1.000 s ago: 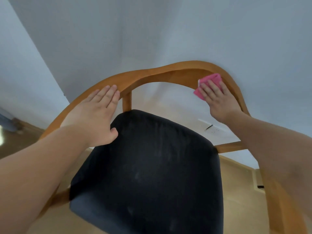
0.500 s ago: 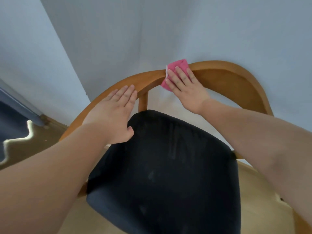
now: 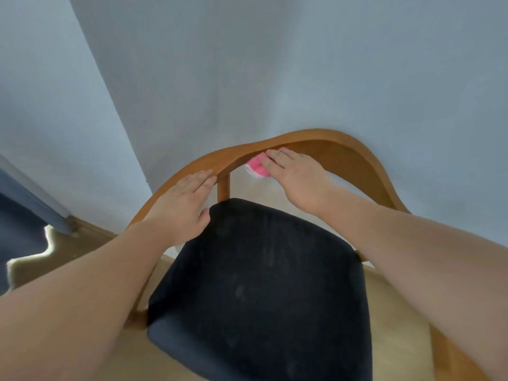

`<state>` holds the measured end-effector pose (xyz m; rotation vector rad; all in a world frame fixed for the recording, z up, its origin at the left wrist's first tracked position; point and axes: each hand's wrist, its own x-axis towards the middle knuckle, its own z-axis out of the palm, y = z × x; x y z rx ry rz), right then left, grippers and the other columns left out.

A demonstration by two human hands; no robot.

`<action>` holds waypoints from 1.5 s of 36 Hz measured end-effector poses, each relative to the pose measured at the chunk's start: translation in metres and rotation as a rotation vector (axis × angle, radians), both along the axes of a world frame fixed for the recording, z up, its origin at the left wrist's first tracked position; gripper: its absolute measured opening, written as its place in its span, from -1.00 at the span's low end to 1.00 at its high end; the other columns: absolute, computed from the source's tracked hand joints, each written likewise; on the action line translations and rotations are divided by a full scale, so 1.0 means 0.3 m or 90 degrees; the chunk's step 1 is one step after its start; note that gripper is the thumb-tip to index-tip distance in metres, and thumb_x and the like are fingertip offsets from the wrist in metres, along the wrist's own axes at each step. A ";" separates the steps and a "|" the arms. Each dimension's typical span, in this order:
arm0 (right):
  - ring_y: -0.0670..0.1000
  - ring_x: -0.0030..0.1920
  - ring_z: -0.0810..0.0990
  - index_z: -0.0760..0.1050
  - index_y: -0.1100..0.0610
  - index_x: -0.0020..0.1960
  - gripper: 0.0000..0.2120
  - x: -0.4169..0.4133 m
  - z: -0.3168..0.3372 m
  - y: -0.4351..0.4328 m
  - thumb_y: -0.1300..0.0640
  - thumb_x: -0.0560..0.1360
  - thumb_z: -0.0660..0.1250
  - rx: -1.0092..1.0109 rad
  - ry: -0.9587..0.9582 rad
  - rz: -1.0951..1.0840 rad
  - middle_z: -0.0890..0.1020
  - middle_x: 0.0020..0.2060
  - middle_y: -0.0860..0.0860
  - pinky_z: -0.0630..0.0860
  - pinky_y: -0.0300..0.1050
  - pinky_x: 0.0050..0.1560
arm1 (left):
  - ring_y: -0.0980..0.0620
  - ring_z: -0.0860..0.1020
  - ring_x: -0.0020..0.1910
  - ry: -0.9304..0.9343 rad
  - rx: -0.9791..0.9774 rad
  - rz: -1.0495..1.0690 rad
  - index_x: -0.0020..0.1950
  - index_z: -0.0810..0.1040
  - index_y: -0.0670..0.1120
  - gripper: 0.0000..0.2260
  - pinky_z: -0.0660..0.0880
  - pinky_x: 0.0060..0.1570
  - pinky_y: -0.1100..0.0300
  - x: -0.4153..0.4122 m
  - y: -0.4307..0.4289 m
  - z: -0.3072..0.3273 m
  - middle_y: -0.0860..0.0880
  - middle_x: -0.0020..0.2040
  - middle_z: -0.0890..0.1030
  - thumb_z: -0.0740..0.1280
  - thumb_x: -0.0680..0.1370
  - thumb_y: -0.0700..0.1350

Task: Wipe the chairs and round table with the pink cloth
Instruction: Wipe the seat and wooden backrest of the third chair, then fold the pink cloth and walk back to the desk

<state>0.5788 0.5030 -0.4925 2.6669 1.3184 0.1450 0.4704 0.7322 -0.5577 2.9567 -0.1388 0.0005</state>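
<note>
The right hand [image 3: 297, 177], fingers straight and together, presses the pink cloth [image 3: 257, 167] against the inner face of the chair rail [image 3: 343, 149]; the left hand [image 3: 178, 210] lies flat on the rail nearby. Pinned only under fingertips, the cloth could slip down onto the seat [image 3: 261, 284]. Its folded pad seems to run along the rail, pointing toward the left hand.

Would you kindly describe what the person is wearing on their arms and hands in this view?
Nothing worn shows. The left hand and right hand are bare, with no gloves or rings visible. The left forearm and right forearm are uncovered to the frame's edge, with no sleeve, watch or bracelet in view.
</note>
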 end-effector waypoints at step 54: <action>0.01 0.02 0.68 0.49 0.01 0.18 -0.70 -1.474 0.964 0.457 0.00 0.49 0.45 0.206 1.093 0.345 0.70 -0.03 0.04 0.60 0.10 0.10 | 0.10 0.49 -0.19 -0.327 -0.266 1.043 -0.11 0.44 0.01 -0.80 0.35 -0.21 0.19 -1.714 -0.157 1.296 0.06 -0.20 0.52 0.15 0.60 0.08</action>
